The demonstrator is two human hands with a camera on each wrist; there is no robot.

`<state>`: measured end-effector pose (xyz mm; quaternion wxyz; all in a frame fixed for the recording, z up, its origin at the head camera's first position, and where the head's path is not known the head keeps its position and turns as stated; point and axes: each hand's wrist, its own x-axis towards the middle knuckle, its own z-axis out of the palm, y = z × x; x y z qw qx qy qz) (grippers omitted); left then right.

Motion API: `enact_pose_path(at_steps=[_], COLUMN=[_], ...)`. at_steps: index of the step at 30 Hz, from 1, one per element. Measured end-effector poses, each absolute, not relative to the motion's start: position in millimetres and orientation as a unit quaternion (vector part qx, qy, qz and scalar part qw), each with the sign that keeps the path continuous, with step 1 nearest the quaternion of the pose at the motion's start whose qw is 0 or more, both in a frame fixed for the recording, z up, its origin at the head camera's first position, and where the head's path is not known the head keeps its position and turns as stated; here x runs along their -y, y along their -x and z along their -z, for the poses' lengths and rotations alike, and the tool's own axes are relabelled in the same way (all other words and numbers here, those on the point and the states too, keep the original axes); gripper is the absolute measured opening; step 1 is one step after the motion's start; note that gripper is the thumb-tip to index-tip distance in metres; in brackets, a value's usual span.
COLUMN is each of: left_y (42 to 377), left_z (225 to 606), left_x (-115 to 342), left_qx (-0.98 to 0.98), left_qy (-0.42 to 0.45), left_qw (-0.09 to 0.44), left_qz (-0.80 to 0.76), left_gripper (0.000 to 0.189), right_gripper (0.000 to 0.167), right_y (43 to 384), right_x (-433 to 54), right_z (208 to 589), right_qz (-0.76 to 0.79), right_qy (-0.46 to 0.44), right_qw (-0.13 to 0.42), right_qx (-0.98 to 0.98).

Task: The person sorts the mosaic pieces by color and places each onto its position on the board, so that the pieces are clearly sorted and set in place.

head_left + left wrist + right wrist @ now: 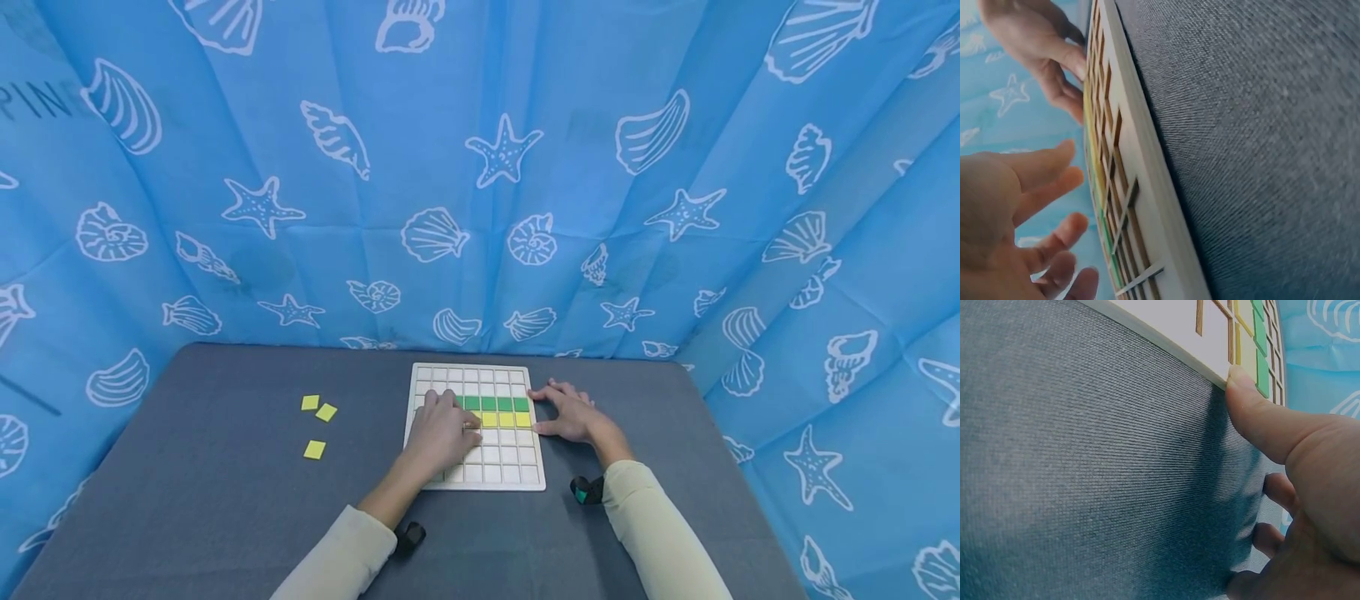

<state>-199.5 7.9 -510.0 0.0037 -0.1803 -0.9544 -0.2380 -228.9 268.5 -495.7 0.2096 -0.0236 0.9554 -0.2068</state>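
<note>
A pale wooden grid board lies on the table, with a row of green square tiles and, just below it, a row of yellow ones. Over the board's left part reaches my left hand, hiding the left ends of both rows. Its fingers and thumb are spread apart with nothing between them in the left wrist view. My right hand rests at the board's right edge. Its thumb touches the rim beside the yellow row, while the other fingers are loosely bent.
Three loose yellow tiles lie on the grey tabletop left of the board. A blue curtain printed with white shells and starfish hangs behind the table and along its sides. Dark straps sit at both wrists.
</note>
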Motion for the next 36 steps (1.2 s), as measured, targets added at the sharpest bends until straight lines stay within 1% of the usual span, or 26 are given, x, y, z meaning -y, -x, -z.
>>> enact_pose_path(at_steps=[8,11,14,18,26,31,36], left_y=[195.3,194.6,194.1,194.4,197.4,199.1,202.4], left_z=[496.8,493.1,491.5,491.9,493.9,500.2,504.8], left_x=[-8.0,-6.4,-2.6,6.4,25.1,35.7,47.3], left_qx=[0.957,0.955,0.955,0.959,0.959,0.959,0.964], left_qy=[0.180,0.184,0.186,0.182,0.203,0.210,0.199], left_qw=[0.016,0.013,0.021,0.033,0.046,0.061,0.069], left_qz=[0.228,0.232,0.230,0.215,0.191,0.181,0.164], left_gripper=[0.055,0.064,0.070,0.076,0.083,0.085,0.087], right_gripper=[0.062,0.062,0.062,0.062,0.063,0.064,0.064], right_y=[227.2,226.9,226.3,227.2,227.5,225.5,226.1], right_x=[-270.0,-270.4,-270.3,-269.4,-269.7,-269.4,-267.7], right_z=[495.8,496.8,497.2,497.5,496.5,497.1,495.5], right_qz=[0.210,0.206,0.207,0.206,0.205,0.209,0.207], right_qy=[0.037,0.037,0.035,0.041,0.045,0.041,0.039], right_qw=[0.202,0.199,0.198,0.200,0.197,0.200,0.200], right_qx=[-0.956,-0.958,-0.957,-0.957,-0.958,-0.956,-0.957])
